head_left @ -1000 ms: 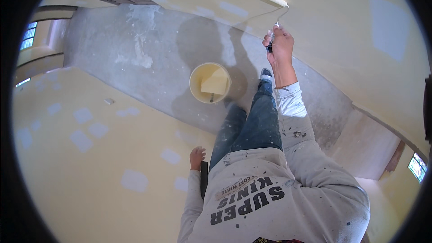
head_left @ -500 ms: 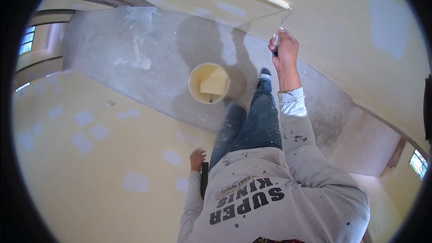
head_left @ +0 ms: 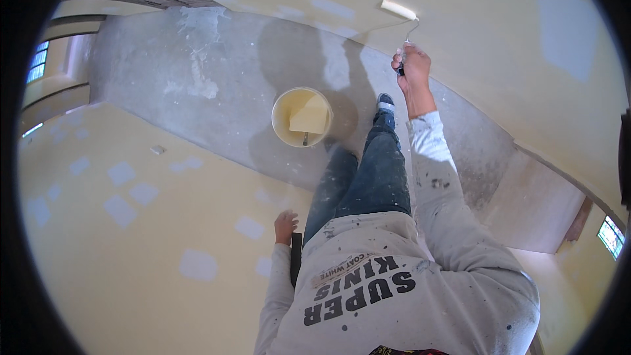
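Note:
My right hand [head_left: 415, 69] is closed around the handle of a paint roller [head_left: 398, 9] at the upper right. The roller's pale sleeve lies against the cream wall [head_left: 480, 39], and a thin bent wire frame joins it to the grip. Low at my left side hangs my left hand [head_left: 286, 227], its fingers loosely bent and apart, with nothing seen in them. A round paint bucket [head_left: 279, 133] stands on the floor left of my legs. Inside it are cream paint, a flat cream board-like piece [head_left: 307, 120] and what looks like a short dark handle [head_left: 305, 139].
Grey concrete floor [head_left: 151, 59] with whitish stains runs between two cream walls with pale patches. A small pale plate [head_left: 158, 150] sits on the left wall [head_left: 131, 256]. Windows show at far left and right. My shoe [head_left: 386, 101] is near the right wall's base.
The roller has moved a little down the wall, toward the floor, with my right hand still gripping it. My left hand hangs much as before. The whole view has shifted slightly.

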### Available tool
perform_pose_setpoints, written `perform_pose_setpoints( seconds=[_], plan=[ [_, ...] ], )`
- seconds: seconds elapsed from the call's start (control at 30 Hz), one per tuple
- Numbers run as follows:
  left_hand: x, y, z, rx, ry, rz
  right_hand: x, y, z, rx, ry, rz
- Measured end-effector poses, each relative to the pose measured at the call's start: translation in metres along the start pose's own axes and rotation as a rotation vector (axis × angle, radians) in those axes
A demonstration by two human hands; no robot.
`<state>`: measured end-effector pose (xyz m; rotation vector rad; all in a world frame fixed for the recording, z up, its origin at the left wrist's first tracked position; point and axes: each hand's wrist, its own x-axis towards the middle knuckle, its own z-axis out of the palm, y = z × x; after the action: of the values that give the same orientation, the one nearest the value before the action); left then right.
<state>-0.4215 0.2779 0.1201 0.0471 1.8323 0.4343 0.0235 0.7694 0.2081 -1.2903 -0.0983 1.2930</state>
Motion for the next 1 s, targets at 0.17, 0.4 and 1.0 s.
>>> perform_pose_setpoints(
  seconds=[0.17,0.4,1.0],
  plan=[
    [0.002,0.005,-0.001,0.004,-0.033,0.064,0.064,0.029,-0.043,-0.002,0.044,0.071],
    [0.016,0.013,-0.004,0.017,0.000,0.002,0.043,0.026,-0.032,-0.028,0.023,0.019],
    [0.076,0.018,-0.020,-0.068,-0.094,0.079,-0.030,-0.020,0.003,-0.025,-0.032,-0.106]
  ],
)
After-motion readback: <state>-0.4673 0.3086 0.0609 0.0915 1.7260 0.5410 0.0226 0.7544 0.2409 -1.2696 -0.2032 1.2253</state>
